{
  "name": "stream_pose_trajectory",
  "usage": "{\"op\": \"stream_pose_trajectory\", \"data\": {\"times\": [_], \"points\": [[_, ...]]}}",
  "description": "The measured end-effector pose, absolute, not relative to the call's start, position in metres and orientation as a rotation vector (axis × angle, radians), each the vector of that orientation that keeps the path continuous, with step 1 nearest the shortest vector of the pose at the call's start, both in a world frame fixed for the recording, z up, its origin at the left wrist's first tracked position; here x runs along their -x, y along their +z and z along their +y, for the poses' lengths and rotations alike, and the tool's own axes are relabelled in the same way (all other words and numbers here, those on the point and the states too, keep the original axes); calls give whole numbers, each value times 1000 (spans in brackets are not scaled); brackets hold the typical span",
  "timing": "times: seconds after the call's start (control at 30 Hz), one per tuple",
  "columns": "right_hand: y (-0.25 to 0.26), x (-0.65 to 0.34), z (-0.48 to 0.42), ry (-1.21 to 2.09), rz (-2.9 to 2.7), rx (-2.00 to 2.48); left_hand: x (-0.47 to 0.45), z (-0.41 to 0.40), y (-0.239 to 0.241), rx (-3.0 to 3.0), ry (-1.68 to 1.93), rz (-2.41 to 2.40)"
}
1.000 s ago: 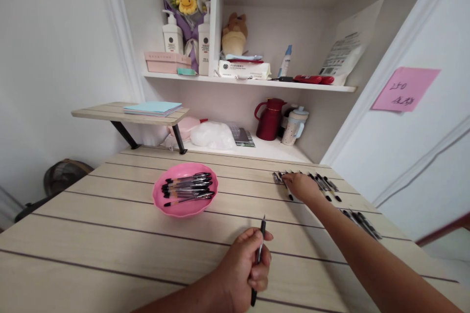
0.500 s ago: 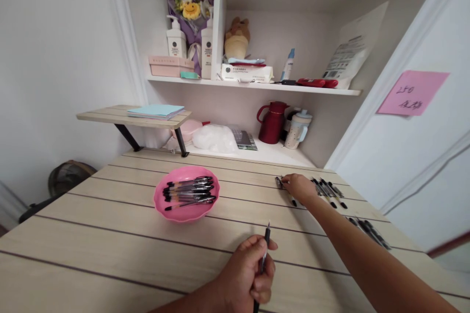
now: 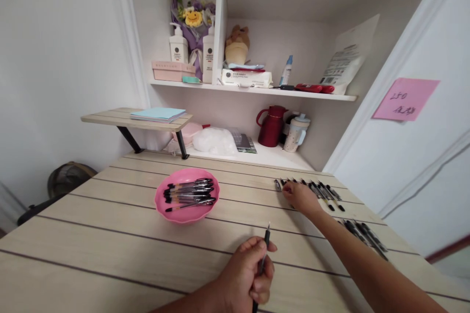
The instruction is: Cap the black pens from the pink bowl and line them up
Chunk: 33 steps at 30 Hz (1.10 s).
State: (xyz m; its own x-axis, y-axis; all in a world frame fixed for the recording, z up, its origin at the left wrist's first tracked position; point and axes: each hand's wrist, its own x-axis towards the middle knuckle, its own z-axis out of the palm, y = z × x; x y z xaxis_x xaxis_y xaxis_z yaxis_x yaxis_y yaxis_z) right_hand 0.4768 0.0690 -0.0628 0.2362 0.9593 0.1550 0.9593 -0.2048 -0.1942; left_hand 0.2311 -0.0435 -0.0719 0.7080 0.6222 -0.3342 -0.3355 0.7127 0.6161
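My left hand (image 3: 244,274) is closed round a black gel pen (image 3: 267,237), its bare tip pointing up and away from me. Toward the back right of the table, my right hand (image 3: 303,199) reaches in with fingers pinched together; whatever is between them is hidden. Just left of those fingertips lies a pen cap (image 3: 277,186). A row of pens (image 3: 326,191) lies partly behind and to the right of this hand. Nearer me on the right is a second group of pens (image 3: 365,235). Several capped pens (image 3: 189,191) rest in a pink bowl (image 3: 161,208).
At the back left stands a small raised shelf (image 3: 105,118) bearing blue paper (image 3: 157,114). Behind the table are a plastic bag (image 3: 215,142), a red jug (image 3: 271,127) and a speckled cup (image 3: 295,134). A pink note (image 3: 407,99) is stuck on the right wall.
My right hand has shifted slightly toward me over the pens and now covers the dark pen end that showed below it. My left hand keeps its hold on the pen. The view has tilted slightly.
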Motion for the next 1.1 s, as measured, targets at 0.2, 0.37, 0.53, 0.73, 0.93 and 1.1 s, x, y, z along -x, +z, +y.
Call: {"op": "stream_pose_trajectory", "data": {"times": [0.2, 0.37, 0.53, 0.73, 0.93, 1.1], "points": [[-67, -463, 53, 119, -1829, 2207, -232, -46, -74, -580, 600, 538], [-68, -459, 47, 143, -1806, 2231, -231, -46, -73, -591, 598, 539], [-50, -465, 42, 112, -1878, 2186, -231, -46, -70, -601, 600, 548], [-39, -470, 26, 59, -2091, 2100, -231, -47, -70, -598, 600, 549], [-59, -470, 8, 42, -2231, 2095, -231, -46, -72, -585, 587, 543], [-70, -469, 9, -47, -2141, 2159, -232, -46, -73, -586, 604, 544]]}}
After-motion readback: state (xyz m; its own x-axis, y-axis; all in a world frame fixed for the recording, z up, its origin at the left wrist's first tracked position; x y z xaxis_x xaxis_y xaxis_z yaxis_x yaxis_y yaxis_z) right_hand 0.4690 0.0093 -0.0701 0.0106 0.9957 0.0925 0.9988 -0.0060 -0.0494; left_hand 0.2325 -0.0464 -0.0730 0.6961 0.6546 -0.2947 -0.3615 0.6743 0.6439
